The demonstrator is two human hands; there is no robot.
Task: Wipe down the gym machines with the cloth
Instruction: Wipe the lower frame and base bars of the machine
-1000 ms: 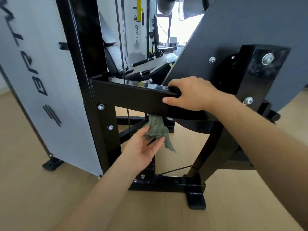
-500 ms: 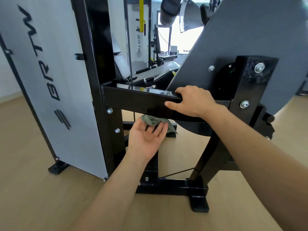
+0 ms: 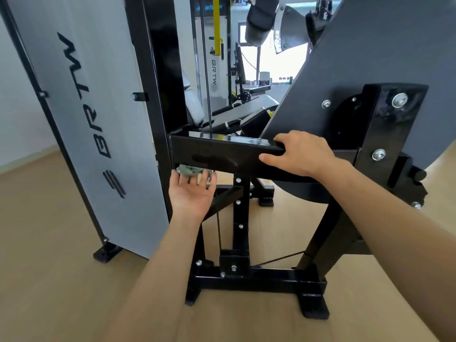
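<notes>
Left hand [image 3: 191, 193] fingers [image 3: 204, 177] straight, palm up, pressing the green cloth [image 3: 188, 169] against the underside of the black crossbeam [image 3: 222, 156], at its left end beside the upright [image 3: 160, 82]. Right hand [image 3: 301, 154] fingers curled over the crossbeam's top edge, thumb on the front face, gripping it. Grey BRTW panel [image 3: 98, 119] at left.

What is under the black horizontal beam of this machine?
The left hand presses a green cloth up against the black beam, beside the upright post. The beam hides part of the cloth and its own underside.
</notes>
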